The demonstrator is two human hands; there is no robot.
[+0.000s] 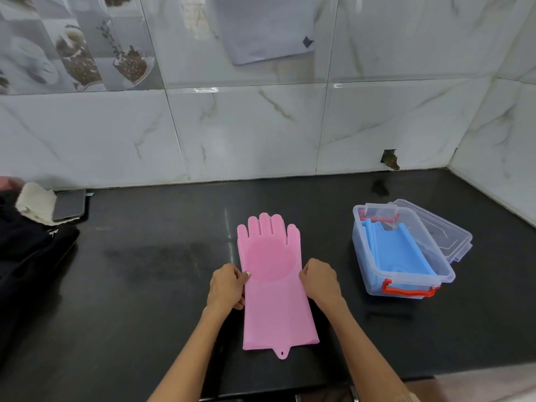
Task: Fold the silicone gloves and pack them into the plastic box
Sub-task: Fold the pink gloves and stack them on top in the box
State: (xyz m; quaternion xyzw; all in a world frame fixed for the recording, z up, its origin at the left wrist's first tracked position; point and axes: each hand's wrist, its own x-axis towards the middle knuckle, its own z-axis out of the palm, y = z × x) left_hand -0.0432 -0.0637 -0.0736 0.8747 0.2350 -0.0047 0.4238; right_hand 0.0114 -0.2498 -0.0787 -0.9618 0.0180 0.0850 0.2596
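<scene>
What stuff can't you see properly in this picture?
- Head view: the fingertips of the right hand are curled under at the edge of the pink glove, so its grip is unclear.
- How many blue gloves lie in the plastic box: they overlap.
- The phone is partly covered by a white cloth.
- The dark bundle is cut off by the left edge.

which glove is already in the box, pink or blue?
The blue silicone glove: it lies inside the clear plastic box. The pink silicone glove lies flat on the black counter, held by both hands.
</scene>
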